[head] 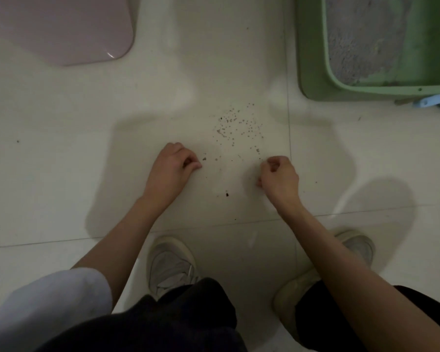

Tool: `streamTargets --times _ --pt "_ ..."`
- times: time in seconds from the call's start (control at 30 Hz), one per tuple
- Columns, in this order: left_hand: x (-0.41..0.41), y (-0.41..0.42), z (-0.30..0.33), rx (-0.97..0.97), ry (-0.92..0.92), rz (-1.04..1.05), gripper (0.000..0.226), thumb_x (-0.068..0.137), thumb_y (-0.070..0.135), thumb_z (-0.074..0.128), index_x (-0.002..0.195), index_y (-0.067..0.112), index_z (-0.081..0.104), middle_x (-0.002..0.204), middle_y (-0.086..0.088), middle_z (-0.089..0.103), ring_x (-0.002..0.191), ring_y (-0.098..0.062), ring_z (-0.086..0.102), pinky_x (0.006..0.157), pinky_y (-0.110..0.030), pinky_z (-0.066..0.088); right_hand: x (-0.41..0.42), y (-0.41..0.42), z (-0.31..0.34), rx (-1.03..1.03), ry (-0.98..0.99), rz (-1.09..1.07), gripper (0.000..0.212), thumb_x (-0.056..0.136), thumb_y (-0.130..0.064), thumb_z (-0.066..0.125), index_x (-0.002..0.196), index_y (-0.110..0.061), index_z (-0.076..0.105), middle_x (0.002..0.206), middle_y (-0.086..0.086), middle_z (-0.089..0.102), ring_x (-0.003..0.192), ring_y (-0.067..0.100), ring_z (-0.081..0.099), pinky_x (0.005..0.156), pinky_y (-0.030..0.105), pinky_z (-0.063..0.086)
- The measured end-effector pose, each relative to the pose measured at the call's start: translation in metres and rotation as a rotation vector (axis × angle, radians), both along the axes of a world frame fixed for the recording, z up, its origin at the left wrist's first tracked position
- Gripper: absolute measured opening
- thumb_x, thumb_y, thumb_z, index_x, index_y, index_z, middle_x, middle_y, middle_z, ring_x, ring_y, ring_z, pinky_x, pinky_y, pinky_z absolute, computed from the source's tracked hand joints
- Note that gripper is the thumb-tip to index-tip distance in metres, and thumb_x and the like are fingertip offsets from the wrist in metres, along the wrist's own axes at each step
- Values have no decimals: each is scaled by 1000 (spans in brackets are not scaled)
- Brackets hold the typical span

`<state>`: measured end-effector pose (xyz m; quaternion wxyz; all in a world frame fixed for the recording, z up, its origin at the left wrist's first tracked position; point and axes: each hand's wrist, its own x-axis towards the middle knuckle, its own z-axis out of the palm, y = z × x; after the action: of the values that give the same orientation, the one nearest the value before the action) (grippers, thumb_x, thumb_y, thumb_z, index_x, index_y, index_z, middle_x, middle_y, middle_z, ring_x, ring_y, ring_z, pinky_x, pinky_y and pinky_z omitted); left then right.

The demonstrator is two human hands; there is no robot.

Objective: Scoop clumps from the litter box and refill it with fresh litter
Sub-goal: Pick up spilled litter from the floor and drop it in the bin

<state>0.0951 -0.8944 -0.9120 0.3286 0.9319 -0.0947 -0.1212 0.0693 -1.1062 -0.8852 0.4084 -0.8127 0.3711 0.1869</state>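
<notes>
A green litter box (pixel 313 72) stands at the top right, with grey litter (pixel 361 39) inside it. Loose litter grains (pixel 236 128) lie scattered on the pale tile floor in front of it. My left hand (pixel 172 163) rests low over the floor just left of the grains, fingers curled in. My right hand (pixel 278 177) hovers at their right edge, fingers also curled, thumb and fingertips pinched together. Whether either hand holds grains is hidden by the fingers. A light blue handle (pixel 432 101) pokes out under the box's near rim.
A pink lid-like panel (pixel 61 29) lies on the floor at the top left. My two pale sneakers (pixel 170 262) (pixel 358 246) stand on the tiles below my hands. A dark crumb (pixel 226 194) lies between my hands.
</notes>
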Motion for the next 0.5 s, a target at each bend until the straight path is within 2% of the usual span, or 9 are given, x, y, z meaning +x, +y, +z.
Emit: streamTargets --times 0.1,0.23,0.37,0.43,0.5 --pt "-1 -11 0 14 2 -38 9 76 14 71 77 6 68 77 -10 60 78 -27 52 73 -24 35 9 12 1 65 -10 -26 30 92 -21 48 117 -7 54 109 11 63 100 29 63 93 44 49" --pt "-20 -16 -4 54 -25 -27 15 77 22 65 76 8 67 75 -8 61 74 -28 54 70 -34 40 12 9 2 59 -27 -66 22 91 -20 46 107 -10 58 102 10 66 96 29 63 91 44 51" --pt "-18 -28 -4 77 -80 -93 27 81 32 51 75 10 67 73 -6 59 73 -27 53 68 -31 33 1 -2 7 20 -93 -143 12 91 -17 45 90 -17 57 84 6 66 83 26 65 84 46 53" --pt "-5 -37 -1 70 -93 -132 28 83 29 49 79 9 67 76 -7 60 75 -28 53 69 -33 36 -4 -9 9 103 -18 -242 16 92 -13 44 81 -15 54 71 5 62 67 24 62 78 46 56" --pt "7 -44 5 14 -81 -166 20 86 20 52 85 5 66 82 -10 60 77 -28 54 69 -34 42 -7 -12 12 256 117 -324 19 93 -10 42 76 -11 52 71 11 59 60 24 59 70 41 57"
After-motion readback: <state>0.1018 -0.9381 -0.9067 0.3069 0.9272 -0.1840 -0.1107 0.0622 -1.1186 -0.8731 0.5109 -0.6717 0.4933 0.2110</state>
